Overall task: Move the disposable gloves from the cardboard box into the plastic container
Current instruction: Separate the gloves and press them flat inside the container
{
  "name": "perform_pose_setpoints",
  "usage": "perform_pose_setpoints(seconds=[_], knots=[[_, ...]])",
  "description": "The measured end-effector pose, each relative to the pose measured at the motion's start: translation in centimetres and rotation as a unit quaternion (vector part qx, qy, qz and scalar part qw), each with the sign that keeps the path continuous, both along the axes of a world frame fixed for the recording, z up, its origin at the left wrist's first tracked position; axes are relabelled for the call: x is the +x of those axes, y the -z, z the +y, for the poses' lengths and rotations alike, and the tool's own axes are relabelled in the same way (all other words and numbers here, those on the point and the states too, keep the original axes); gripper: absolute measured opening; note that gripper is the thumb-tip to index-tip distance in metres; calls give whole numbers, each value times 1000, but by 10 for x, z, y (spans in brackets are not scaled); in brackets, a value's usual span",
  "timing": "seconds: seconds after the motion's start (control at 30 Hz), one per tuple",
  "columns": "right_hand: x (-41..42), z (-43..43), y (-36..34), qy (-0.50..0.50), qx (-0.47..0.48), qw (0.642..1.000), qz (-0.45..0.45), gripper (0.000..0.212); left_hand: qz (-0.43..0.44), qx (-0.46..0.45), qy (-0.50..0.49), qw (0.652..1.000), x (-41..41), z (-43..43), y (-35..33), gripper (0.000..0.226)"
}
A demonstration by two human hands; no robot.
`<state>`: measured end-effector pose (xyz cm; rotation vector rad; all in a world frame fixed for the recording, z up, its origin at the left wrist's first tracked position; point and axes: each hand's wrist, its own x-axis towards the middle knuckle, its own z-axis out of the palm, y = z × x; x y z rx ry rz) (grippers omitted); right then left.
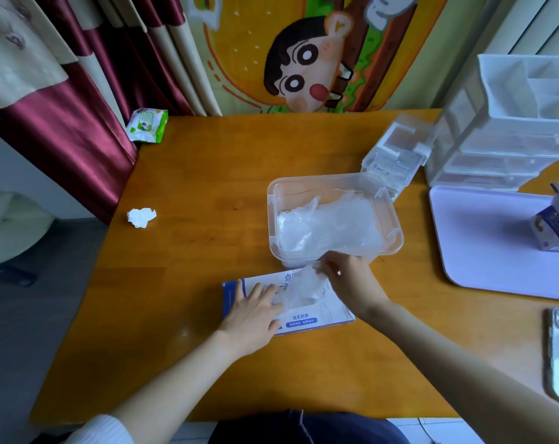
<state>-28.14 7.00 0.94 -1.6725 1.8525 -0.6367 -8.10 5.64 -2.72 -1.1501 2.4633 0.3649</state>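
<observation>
Fingers, right hand (352, 283): pinching a glove (305, 288) above my cardboard box (320, 319)
Fingers, left hand (252, 312): spread flat on it
Plastic container (397, 233): gloves (329, 225) inside

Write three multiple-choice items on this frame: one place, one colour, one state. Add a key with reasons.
1. Where is the crumpled tissue relative to the plastic container?
A) inside it
B) left of it, on the table
C) behind it

2. What colour is the wipes pack?
A) red
B) black
C) green and white

3. What is the right hand doing?
A) pinching a glove above the cardboard box
B) lying flat on the table
C) gripping a pen

Key:
1 B: it lies on bare wood, well apart from the container's left wall.
2 C: its wrapper shows green and white.
3 A: its fingers curl on thin film rising from the box opening, while the left hand rests flat on the box.
</observation>
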Motion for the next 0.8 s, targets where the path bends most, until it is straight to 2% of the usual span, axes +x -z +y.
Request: perform_pose_setpoints(seconds=[0.17,0.27,0.33,0.43,0.5,0.57,0.67,0.73,0.8], knots=[[-21,-10,-35,56,-61,995,-55,19,-21,-2,-3,1000,-3,1,-5,36],[-32,-20,-58,86,-130,987,-32,22,-22,9,5,1000,-4,0,-8,35],[-37,-27,-72,102,-163,980,-50,23,-14,24,13,1000,-4,-2,-11,36],[-45,-38,-90,131,-202,968,-71,22,8,83,9,996,-4,-12,-18,36],[-48,-44,-97,120,-213,969,-41,20,27,141,-16,989,-4,-21,-29,31],[-48,-46,-102,62,-190,980,2,22,107,172,-71,977,-7,-30,-42,22],[-45,-48,-100,-77,-126,988,49,17,324,78,-187,924,-19,-40,-72,11],[-42,-49,-96,-123,-108,984,65,20,424,46,-196,883,-33,-46,-93,40],[-35,-51,-95,-146,-108,982,53,18,430,78,-184,881,-44,-51,-100,66]])
